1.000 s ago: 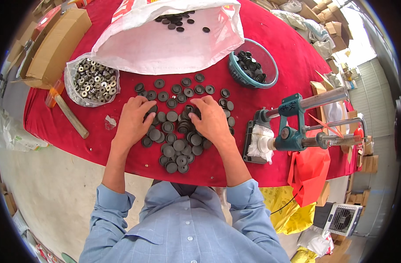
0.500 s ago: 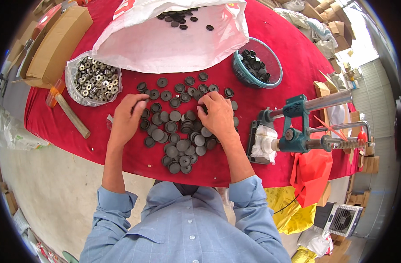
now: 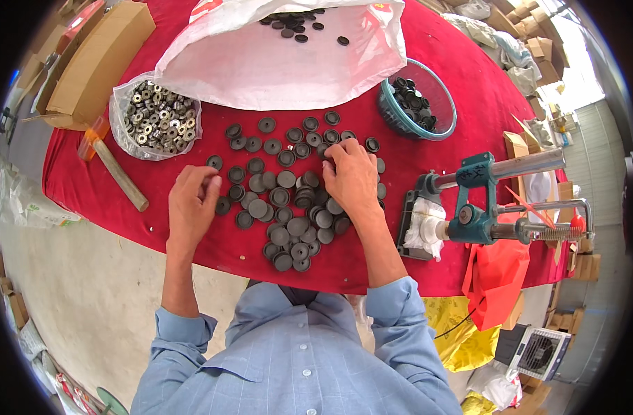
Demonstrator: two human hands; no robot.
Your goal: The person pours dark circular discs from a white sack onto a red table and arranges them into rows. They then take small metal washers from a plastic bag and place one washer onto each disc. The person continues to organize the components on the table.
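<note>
Many round black caps (image 3: pixel 286 179), like shallow rubber discs, lie spread and partly stacked on a red cloth. My left hand (image 3: pixel 192 207) hovers at the left edge of this group, thumb and fingers apart and nothing visible in them. One loose cap (image 3: pixel 214 162) sits just beyond its fingertips, and another cap (image 3: pixel 222 205) lies beside the thumb. On the far right of the group, my right hand (image 3: pixel 354 178) reaches down with bent fingers, thumb and forefinger apart. Its fingertips are at several caps; the undersides of the fingers are hidden.
Beyond the caps lies a white sack (image 3: pixel 282 79) with more caps in its mouth. A plastic bag of metal rings (image 3: pixel 159 123) and a hammer (image 3: pixel 117 173) are left. Right stand a teal basket (image 3: pixel 452 114) of caps and a green hand press (image 3: pixel 472 200). A cardboard box (image 3: pixel 102 62) stands far left.
My left hand has drawn back left and toward me, and two caps now lie apart at the group's left side. My right hand stays over the far right caps. The whole view has shifted slightly.
</note>
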